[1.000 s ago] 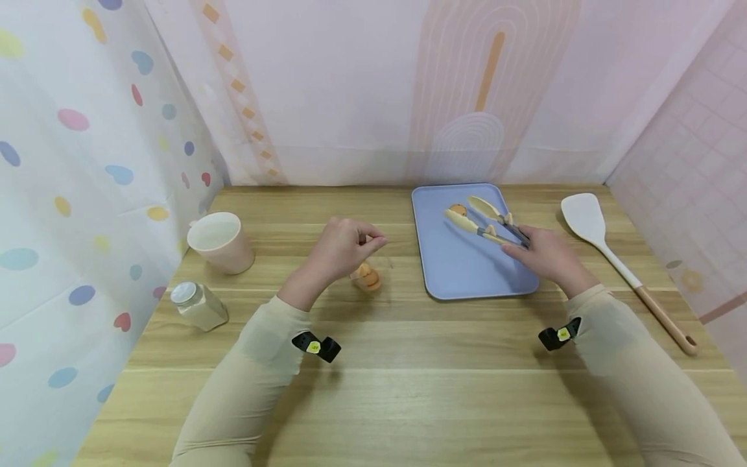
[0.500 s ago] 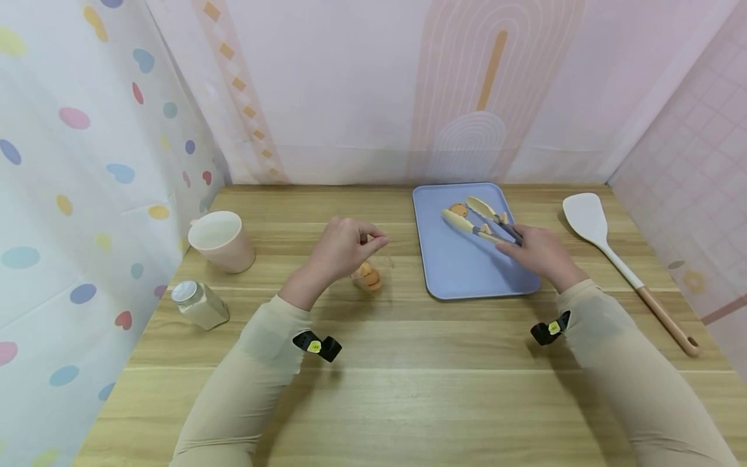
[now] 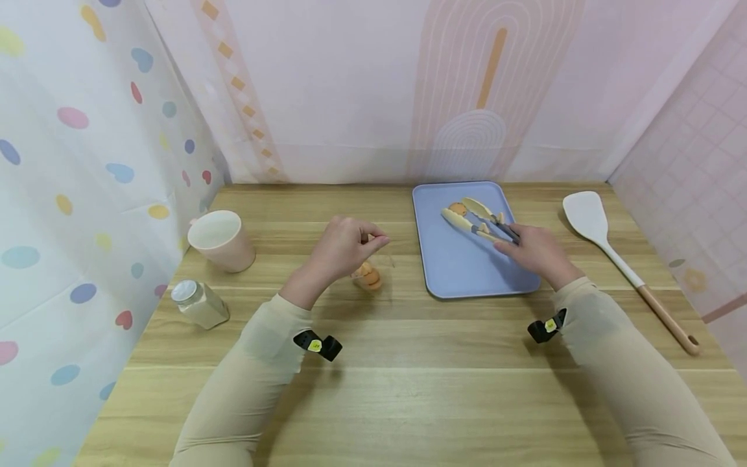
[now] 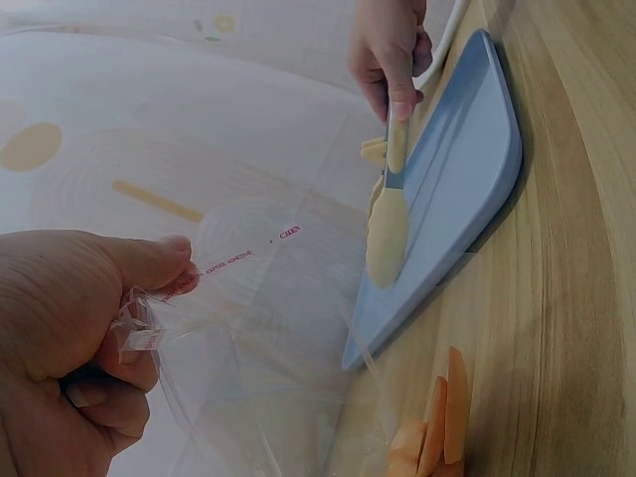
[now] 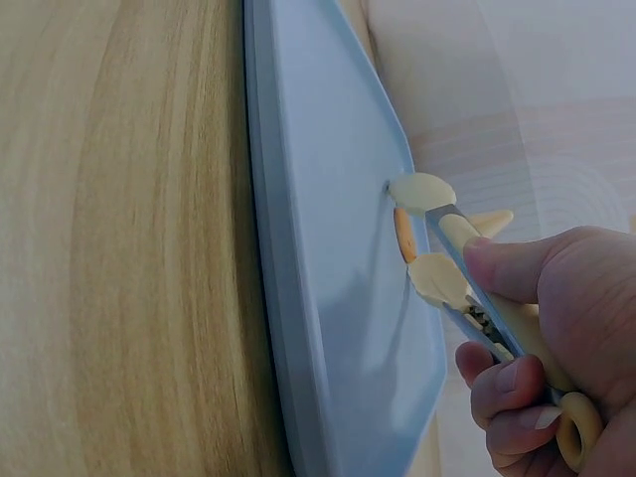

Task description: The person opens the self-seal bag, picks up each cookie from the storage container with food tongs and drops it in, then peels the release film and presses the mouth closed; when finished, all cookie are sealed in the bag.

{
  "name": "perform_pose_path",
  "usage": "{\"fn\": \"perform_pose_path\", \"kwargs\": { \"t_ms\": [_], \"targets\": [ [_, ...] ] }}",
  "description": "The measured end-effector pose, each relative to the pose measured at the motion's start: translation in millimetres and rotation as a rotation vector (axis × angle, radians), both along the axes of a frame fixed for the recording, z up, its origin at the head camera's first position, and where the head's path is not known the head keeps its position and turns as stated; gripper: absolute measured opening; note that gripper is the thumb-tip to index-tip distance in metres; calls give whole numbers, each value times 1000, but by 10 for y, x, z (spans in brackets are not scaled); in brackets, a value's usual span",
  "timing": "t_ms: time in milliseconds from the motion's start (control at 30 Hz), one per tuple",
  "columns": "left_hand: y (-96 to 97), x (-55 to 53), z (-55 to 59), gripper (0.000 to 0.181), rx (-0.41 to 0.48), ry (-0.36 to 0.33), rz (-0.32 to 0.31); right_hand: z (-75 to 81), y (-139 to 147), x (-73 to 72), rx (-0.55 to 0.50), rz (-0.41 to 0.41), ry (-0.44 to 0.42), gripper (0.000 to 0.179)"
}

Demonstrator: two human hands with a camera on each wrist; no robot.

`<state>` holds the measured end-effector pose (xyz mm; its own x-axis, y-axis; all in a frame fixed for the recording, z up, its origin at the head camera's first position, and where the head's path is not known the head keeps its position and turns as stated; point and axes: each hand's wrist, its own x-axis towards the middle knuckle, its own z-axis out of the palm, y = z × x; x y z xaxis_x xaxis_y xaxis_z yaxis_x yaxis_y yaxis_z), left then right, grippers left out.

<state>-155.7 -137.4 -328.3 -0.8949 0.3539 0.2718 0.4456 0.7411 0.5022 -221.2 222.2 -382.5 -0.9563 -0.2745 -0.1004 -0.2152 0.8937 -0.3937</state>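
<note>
My left hand (image 3: 344, 246) pinches the top edge of a clear plastic bag (image 4: 258, 348), which has red print along its lip. Several orange-brown cookies (image 4: 447, 422) lie at the bottom of the bag, low over the table. On the right, my right hand (image 3: 539, 251) grips a pair of kitchen tongs (image 3: 460, 221) with cream tips and grey arms. The tips are spread over the far part of the blue tray (image 3: 455, 279). A single round cookie (image 3: 458, 209) lies on the tray between them, as the right wrist view also shows (image 5: 404, 235).
A white spatula (image 3: 585, 217) with a wooden handle lies right of the tray. At the left stand a pink mug (image 3: 230, 250) and a glass jar (image 3: 201, 308) with a pale lid. Printed curtains (image 3: 350, 97) border the wooden table (image 3: 397, 389) at the back and sides.
My right hand has moved slightly left, bringing the tongs' tips to either side of the cookie, a little closer together. My left hand and the bag have stayed nearly still.
</note>
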Motion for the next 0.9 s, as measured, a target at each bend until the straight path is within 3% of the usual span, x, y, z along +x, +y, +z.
{"fn": "perform_pose_path", "kwargs": {
  "t_ms": [667, 900],
  "targets": [
    [9, -9, -7, 15, 4, 9, -3, -36, -12, -1, -31, -17, 18, 57],
    [16, -27, -5, 16, 13, 1, -3, -41, 1, 24, -34, -26, 17, 62]
  ]
}}
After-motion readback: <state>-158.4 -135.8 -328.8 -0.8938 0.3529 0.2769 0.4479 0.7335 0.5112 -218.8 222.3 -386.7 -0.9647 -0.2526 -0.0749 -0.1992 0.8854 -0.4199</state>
